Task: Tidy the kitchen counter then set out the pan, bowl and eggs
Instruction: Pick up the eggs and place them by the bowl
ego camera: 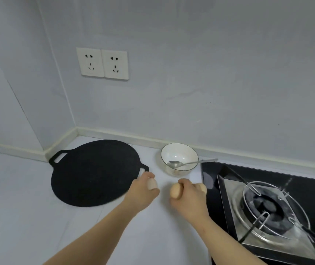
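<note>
egg step: pale oval egg (pixel 151 184) is held in left hand (pixel 142 191), two tan eggs (pixel 175 190) in right hand (pixel 189 197), gentle set-down needed

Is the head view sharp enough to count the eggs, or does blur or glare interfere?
Head view: soft even light, slight blur on the hands, yet countable: pale egg in the left hand, two brown eggs in the right hand; small glint in the bowl.
</note>
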